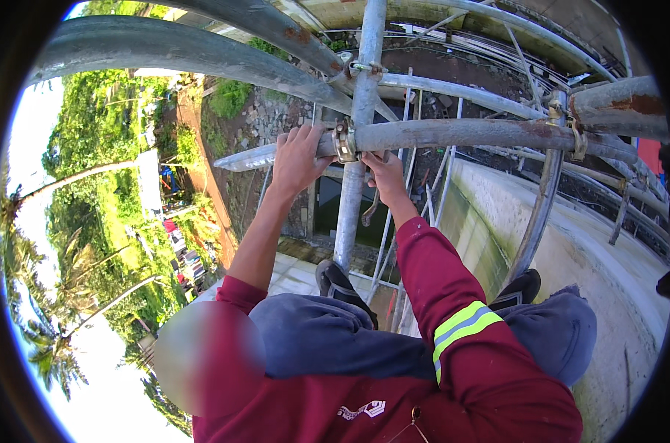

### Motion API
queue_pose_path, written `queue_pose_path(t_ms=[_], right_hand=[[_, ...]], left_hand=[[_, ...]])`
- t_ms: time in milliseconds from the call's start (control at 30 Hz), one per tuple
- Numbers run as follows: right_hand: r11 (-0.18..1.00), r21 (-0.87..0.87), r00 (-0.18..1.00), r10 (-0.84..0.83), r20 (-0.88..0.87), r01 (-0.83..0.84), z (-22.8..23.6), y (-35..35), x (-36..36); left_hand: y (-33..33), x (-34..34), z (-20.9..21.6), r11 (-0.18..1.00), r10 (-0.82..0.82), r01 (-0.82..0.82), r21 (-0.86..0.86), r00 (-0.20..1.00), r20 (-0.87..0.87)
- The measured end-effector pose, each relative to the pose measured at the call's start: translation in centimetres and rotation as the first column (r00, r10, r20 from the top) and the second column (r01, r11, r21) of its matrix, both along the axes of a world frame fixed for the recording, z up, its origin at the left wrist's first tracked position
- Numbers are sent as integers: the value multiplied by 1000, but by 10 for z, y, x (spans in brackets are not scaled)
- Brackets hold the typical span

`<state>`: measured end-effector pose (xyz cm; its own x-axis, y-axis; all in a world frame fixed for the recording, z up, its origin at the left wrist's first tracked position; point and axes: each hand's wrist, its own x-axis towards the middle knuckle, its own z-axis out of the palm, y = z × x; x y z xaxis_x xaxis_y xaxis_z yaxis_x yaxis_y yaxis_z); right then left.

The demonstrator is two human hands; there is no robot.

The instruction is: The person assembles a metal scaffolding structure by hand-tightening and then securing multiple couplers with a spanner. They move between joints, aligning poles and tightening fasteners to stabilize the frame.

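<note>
A grey horizontal scaffold pipe (pixel 460 135) crosses in front of me. My left hand (pixel 298 159) is closed over it near its left end, thumb beside a metal coupler (pixel 344 141). That coupler sits where the pipe meets an upright pole (pixel 351 214). Just below the pipe, on the other side of the pole, my right hand (pixel 387 177) has its fingers bent up against the coupler's underside. A slim metal wrench (pixel 370 212) with a rounded, rusty-looking end hangs down from this hand; its upper part is hidden by the fingers.
Thick pipes (pixel 165 55) pass overhead at the upper left. Another coupler (pixel 578 139) joins a slanted pole (pixel 538 214) at right. My shoes (pixel 342 288) rest high up beside a pale concrete wall (pixel 571 251). Far below lie rubble (pixel 268 118) and a dark opening (pixel 335 207).
</note>
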<state>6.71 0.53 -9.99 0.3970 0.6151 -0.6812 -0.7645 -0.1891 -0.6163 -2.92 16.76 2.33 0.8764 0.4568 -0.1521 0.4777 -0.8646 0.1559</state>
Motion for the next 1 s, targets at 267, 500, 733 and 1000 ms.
queue_pose_path(t_ms=[267,500,733,1000], right_hand=[[995,81,998,-61,-14,62,-7,15,17],[997,73,998,-26,64,22,-14,35,48],[956,210,964,-160,-211,204,-22,29,60],[995,-10,902,-95,-420,101,-60,75,72]], left_hand=[[8,12,3,998,-9,5,70,998,65],[11,17,-10,979,129,-167,116,951,281],[11,24,4,984,92,-140,110,931,354],[19,52,8,995,-80,101,-22,888,452]])
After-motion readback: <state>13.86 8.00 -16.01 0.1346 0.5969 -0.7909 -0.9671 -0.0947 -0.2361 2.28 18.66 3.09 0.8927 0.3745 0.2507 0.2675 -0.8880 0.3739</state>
